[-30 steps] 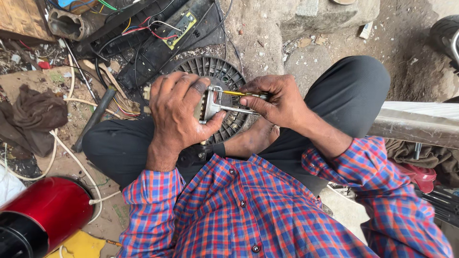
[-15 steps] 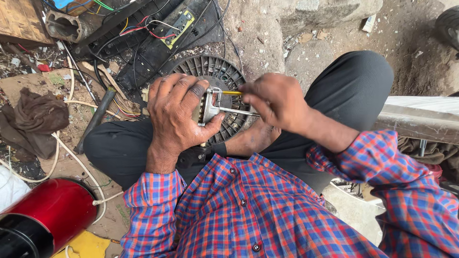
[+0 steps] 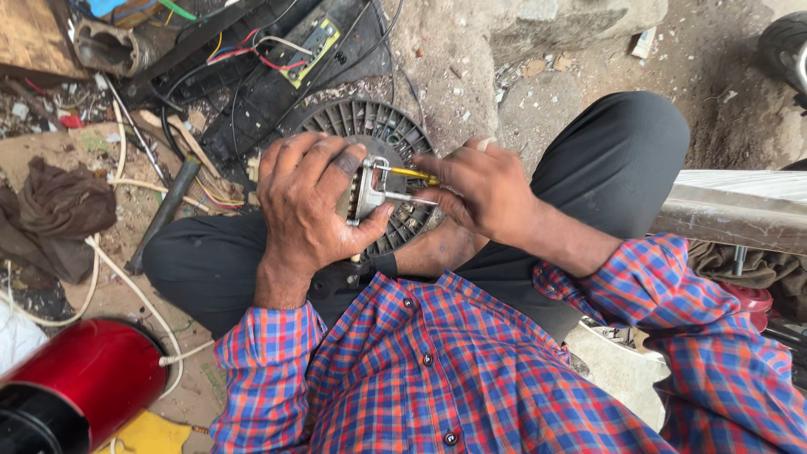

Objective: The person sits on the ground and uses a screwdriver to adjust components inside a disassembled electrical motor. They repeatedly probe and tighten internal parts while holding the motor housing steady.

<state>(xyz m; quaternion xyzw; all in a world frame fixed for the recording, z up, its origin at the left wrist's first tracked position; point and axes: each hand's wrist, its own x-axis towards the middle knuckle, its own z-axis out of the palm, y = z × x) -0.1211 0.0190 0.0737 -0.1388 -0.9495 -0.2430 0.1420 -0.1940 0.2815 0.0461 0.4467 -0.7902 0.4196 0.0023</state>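
My left hand (image 3: 307,210) is wrapped around a small metal motor part (image 3: 366,192) with a silver bracket, holding it above my lap. My right hand (image 3: 481,189) pinches a thin tool with a yellow handle (image 3: 412,173) and a metal shaft, its tip set against the part. Right behind both hands lies a round black finned fan wheel (image 3: 382,126), partly hidden by them. I sit cross-legged in dark trousers and a red-and-blue checked shirt.
A black housing with a circuit board and coloured wires (image 3: 294,50) lies at the top. A brown rag (image 3: 59,214), white cords and a dark rod (image 3: 164,214) are at the left. A red cylinder (image 3: 80,387) sits bottom left. A metal bar (image 3: 731,223) crosses at right.
My right hand has shifted a little left and turned over the tool, now covering more of its handle. My left hand keeps the same grip on the part.
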